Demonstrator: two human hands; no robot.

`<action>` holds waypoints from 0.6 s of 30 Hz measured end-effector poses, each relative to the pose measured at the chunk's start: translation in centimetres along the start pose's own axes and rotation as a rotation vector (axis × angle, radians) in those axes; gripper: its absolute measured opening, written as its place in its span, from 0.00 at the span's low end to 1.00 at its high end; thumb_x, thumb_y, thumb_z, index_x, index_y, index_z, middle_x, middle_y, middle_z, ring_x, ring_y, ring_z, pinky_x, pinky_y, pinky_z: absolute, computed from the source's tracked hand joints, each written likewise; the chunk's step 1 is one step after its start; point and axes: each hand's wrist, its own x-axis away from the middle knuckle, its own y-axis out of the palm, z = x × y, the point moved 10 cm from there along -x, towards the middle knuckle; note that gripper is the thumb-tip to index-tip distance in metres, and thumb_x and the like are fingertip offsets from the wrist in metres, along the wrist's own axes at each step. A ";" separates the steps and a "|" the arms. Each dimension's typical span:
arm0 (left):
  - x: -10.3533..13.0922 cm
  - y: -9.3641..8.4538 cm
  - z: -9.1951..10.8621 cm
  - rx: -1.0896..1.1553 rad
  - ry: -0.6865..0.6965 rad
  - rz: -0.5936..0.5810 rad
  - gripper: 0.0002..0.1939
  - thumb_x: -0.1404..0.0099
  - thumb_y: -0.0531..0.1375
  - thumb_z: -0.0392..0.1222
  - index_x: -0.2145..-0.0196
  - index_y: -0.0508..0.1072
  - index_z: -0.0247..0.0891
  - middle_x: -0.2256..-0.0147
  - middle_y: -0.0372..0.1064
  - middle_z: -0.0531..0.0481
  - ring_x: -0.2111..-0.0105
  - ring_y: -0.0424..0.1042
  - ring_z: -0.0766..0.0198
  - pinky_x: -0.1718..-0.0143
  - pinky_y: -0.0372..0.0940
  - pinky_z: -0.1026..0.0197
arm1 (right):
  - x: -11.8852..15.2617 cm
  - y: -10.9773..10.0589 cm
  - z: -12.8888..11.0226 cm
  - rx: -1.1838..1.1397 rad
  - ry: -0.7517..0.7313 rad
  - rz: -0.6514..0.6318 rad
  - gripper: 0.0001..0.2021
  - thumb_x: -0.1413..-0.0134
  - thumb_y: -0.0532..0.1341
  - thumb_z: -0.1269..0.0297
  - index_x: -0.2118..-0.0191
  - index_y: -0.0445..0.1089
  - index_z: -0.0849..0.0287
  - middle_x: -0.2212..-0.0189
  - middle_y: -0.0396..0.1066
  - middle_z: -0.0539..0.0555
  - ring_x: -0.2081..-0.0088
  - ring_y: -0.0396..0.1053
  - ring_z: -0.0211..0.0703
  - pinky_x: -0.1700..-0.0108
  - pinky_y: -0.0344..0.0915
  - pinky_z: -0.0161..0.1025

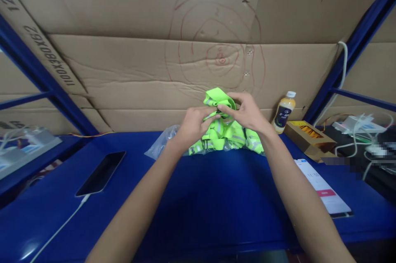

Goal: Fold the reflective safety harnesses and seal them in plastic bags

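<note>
Both my hands hold one folded neon-green reflective strap (218, 95) with grey stripes, raised above the blue shelf. My left hand (196, 124) pinches its lower left side near a small dark piece, perhaps a buckle. Fingers of my right hand (246, 110) are closed round its right side. Right below lies a heap of similar green straps (235, 137), resting on or in a clear plastic bag (162, 141). My fingers partly cover the held strap and the heap.
On the blue shelf (210, 205), a dark phone (102, 173) with a white cable lies left. At right are a lit phone (323, 188), a juice bottle (284, 113), an open cardboard box (309, 139) and a white power strip (360, 124). Cardboard (139, 73) forms the back wall.
</note>
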 end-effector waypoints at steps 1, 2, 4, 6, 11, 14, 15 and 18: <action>-0.1 0.2 0.0 0.028 -0.019 -0.033 0.13 0.25 0.61 0.44 0.53 0.86 0.42 0.58 0.85 0.46 0.60 0.81 0.51 0.58 0.68 0.57 | 0.0 0.0 0.2 0.011 0.005 0.012 0.15 0.39 0.66 0.49 0.62 0.76 0.58 0.65 0.79 0.52 0.60 0.75 0.48 0.57 0.70 0.41; -0.1 0.5 0.0 0.043 -0.040 -0.059 0.13 0.26 0.61 0.44 0.53 0.86 0.42 0.59 0.85 0.47 0.63 0.81 0.52 0.59 0.68 0.57 | -0.1 -0.2 0.2 0.030 0.004 0.041 0.12 0.41 0.67 0.53 0.63 0.75 0.57 0.66 0.78 0.52 0.61 0.74 0.47 0.57 0.70 0.41; -0.1 0.7 0.2 0.058 -0.080 -0.048 0.14 0.26 0.62 0.44 0.51 0.86 0.41 0.60 0.85 0.47 0.66 0.79 0.53 0.60 0.69 0.57 | -0.1 -0.9 0.4 0.076 0.022 0.154 0.06 0.47 0.68 0.62 0.65 0.74 0.56 0.66 0.78 0.52 0.61 0.73 0.47 0.54 0.71 0.43; 0.0 0.5 0.0 0.096 -0.126 0.013 0.15 0.27 0.62 0.45 0.48 0.85 0.41 0.56 0.85 0.46 0.65 0.80 0.53 0.61 0.70 0.56 | 0.0 -1.8 1.0 0.079 0.076 0.285 0.05 0.49 0.67 0.64 0.65 0.73 0.56 0.66 0.78 0.53 0.62 0.74 0.48 0.53 0.72 0.45; 1.2 -2.1 -5.0 0.495 -0.427 0.388 0.16 0.29 0.66 0.52 0.55 0.85 0.38 0.55 0.84 0.41 0.61 0.82 0.51 0.61 0.75 0.55 | 0.6 -4.7 4.9 -0.229 0.178 0.617 0.14 0.46 0.66 0.58 0.55 0.72 0.58 0.58 0.80 0.58 0.59 0.78 0.49 0.54 0.75 0.45; 2.2 -1.7 -8.9 0.998 -0.712 0.501 0.11 0.31 0.65 0.45 0.58 0.82 0.34 0.59 0.83 0.38 0.60 0.83 0.50 0.57 0.80 0.50 | 0.6 -5.5 7.2 -0.345 0.222 0.612 0.20 0.50 0.70 0.55 0.54 0.71 0.58 0.57 0.80 0.59 0.58 0.78 0.50 0.56 0.76 0.46; 2.3 -1.4 -9.6 1.132 -0.788 0.496 0.10 0.32 0.64 0.42 0.58 0.81 0.34 0.58 0.83 0.37 0.59 0.83 0.50 0.55 0.80 0.50 | 0.5 -5.5 7.5 -0.340 0.230 0.567 0.21 0.51 0.71 0.54 0.54 0.72 0.58 0.57 0.80 0.58 0.59 0.78 0.50 0.56 0.76 0.46; 2.4 -1.2 -9.8 1.341 -0.873 0.481 0.07 0.31 0.63 0.37 0.57 0.80 0.34 0.56 0.83 0.38 0.56 0.84 0.52 0.53 0.81 0.52 | 0.5 -5.1 7.2 -0.034 0.245 0.296 0.21 0.56 0.74 0.54 0.57 0.72 0.57 0.63 0.79 0.56 0.62 0.76 0.51 0.56 0.75 0.50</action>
